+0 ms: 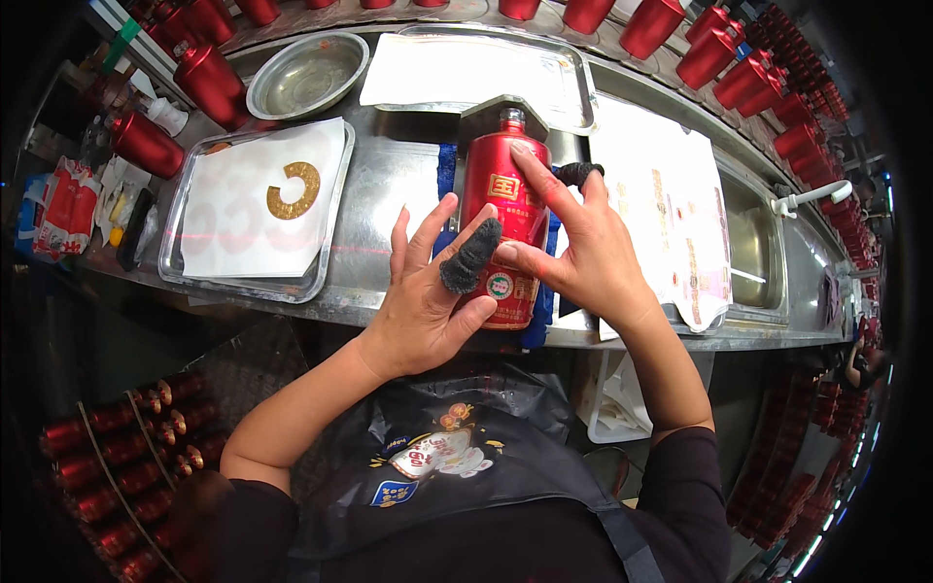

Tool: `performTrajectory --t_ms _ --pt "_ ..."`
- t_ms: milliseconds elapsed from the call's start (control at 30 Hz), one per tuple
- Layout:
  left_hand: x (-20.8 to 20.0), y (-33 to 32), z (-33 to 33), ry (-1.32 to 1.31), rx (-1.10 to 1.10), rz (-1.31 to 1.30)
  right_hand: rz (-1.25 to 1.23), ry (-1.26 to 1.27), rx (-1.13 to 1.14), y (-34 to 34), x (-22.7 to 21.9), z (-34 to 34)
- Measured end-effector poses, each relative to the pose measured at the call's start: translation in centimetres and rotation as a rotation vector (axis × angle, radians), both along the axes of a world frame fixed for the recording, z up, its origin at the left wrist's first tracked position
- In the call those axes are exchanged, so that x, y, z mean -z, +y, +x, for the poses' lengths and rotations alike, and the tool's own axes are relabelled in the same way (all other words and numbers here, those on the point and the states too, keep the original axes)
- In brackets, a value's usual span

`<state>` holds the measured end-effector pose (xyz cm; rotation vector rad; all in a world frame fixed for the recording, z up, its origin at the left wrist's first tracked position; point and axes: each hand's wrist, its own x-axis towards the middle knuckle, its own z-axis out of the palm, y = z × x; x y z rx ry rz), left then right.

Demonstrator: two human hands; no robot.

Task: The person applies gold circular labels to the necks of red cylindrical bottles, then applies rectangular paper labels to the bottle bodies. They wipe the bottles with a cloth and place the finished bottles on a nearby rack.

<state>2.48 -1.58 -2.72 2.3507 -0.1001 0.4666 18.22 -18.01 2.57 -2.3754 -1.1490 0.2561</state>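
Note:
A red bottle [505,165] with gold lettering and a clear neck lies on a dark cradle over a blue cloth [446,185], its neck pointing away from me. My left hand [428,282] is spread at the bottle's left side, a dark fabric cover on its index finger resting against the label. From the right, my right hand [593,238] reaches over the bottle, index finger stretched along the upper part and thumb touching lower down. Another dark cover [580,175] sits on one of its fingers. Neither hand is wrapped round the bottle.
Left stands a tray [326,262] with white backing paper and a gold C-shaped decal [294,191]. A metal bowl [309,76] and a paper-lined tray [466,73] stand behind. Decal sheets [671,209] lie right, beside a sink [756,248]. Several red bottles [209,85] line the far edge.

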Motion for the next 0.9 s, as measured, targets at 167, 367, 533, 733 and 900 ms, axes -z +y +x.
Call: performTrajectory --t_ms 167,367,533,733,900 --pt "0.6 -0.2 0.3 -0.037 -0.025 -0.009 -0.016 -0.023 -0.106 0.7 -0.6 1.7" --pt "1.8 0.0 0.6 -0.105 -0.094 -0.185 0.01 0.04 0.011 -1.3 -0.9 -0.8" --pt "3.1 -0.4 -0.3 0.208 -0.061 -0.364 0.025 0.145 -0.032 -2.9 0.7 -2.6" --pt "3.5 0.4 -0.3 0.124 -0.055 -0.36 0.025 0.193 -0.051 -3.2 0.7 -1.3" --pt "3.9 0.6 0.4 0.155 -0.116 -0.489 0.034 0.125 -0.034 -2.4 0.7 -1.2"
